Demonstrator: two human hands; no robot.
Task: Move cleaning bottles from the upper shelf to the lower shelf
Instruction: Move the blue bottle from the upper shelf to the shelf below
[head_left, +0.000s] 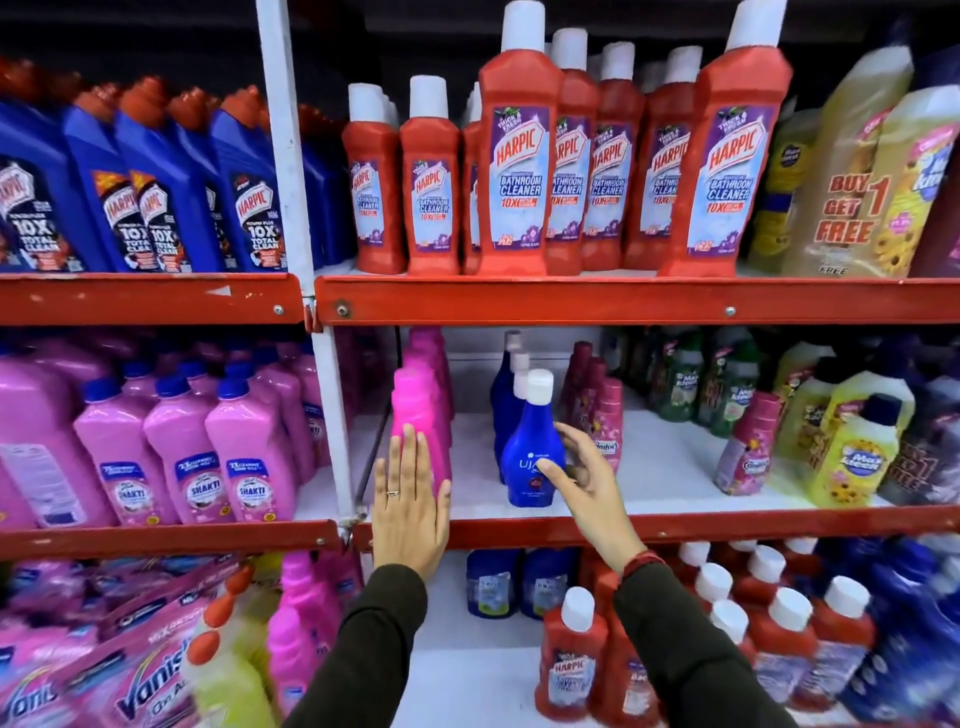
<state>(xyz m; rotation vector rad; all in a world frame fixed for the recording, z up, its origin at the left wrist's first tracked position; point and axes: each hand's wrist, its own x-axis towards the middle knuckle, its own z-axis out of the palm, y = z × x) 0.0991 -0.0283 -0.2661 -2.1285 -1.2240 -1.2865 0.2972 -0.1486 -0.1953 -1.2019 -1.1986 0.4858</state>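
Red steel shelf (623, 301) carries red bottles (519, 156).

— Left hand (410, 506)?
— Lower centre of frame, flat and upright, fingers together pointing up, ring on one finger, dark sleeve rising from the bottom edge.
— Right hand (584, 478)?
— Just right of centre, fingers loosely spread and curled, nothing gripped, red thread at the wrist.

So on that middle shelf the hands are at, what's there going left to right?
Pink Shakti bottles → white post → bright pink bottle with left hand → blue bottle → right hand → green bottles → yellow bottles.
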